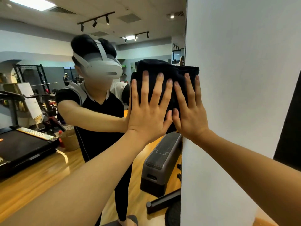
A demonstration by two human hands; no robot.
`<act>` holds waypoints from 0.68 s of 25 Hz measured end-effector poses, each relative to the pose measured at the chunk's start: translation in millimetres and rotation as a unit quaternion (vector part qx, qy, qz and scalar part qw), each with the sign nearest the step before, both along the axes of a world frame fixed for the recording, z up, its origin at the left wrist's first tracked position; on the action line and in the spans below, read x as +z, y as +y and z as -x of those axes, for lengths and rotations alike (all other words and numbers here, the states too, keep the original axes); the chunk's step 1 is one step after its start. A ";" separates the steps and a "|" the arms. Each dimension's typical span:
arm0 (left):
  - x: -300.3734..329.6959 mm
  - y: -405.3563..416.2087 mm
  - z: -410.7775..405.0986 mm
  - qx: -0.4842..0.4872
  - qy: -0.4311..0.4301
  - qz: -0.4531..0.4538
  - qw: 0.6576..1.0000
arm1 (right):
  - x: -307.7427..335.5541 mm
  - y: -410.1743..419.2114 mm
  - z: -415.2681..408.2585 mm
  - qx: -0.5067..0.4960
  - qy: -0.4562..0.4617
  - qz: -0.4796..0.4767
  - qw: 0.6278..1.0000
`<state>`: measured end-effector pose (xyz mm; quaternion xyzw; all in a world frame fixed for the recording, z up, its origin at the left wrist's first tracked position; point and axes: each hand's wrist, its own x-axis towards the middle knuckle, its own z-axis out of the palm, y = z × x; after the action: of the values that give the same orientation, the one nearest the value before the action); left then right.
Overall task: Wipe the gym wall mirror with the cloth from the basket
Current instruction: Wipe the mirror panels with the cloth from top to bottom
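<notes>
Two bare forearms, nearest the camera, reach forward and up to the mirror (48, 98), which fills the left of the view and ends at a vertical edge against the white wall (244, 79) on the right. Folded into a thick pad, the black cloth (164, 70) lies flat on the glass right at that edge, its right end seeming to lap onto the wall. The left hand (148, 111) presses on the cloth with its fingers (158, 88) straight and spread apart; the right hand (189, 110) presses beside it, fingers likewise straight and splayed, thumbs almost touching. Neither hand curls round the fabric; only palm pressure holds it.

That is where I judge the main risk lies. With nothing pinched, a lighter push or a fast stroke could let the pad slide out from under the palms and drop to the floor. The folds could also open, leaving a loose flap that drags and streaks. So close to the border, a stroke to the right would run off the glass onto the wall, and the strip along the edge could be missed. Bare fingertips past the cloth's rim may leave prints. In the reflection a woven basket (69, 139) stands on the floor, well apart from the hands, beside a treadmill (24, 144).
</notes>
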<state>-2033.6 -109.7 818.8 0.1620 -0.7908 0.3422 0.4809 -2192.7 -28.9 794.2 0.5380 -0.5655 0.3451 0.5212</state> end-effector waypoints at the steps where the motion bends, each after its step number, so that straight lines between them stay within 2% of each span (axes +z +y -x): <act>1: -9.0 0.7 1.9 0.001 -0.007 0.002 1.000 | -10.4 1.8 1.7 0.001 -0.006 -0.005 1.000; 8: -65.1 5.5 -3.7 0.000 -0.056 -0.013 0.998 | -74.9 6.0 -0.3 0.007 -0.051 -0.043 0.998; 17: -61.8 3.4 -30.7 0.019 -0.129 -0.031 0.991 | -74.7 0.7 -38.1 -0.018 -0.117 -0.037 0.992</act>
<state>-2002.9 -106.3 757.0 0.1458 -0.8533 0.3448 0.3630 -2154.6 -28.2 719.5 0.5030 -0.6446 0.3745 0.4374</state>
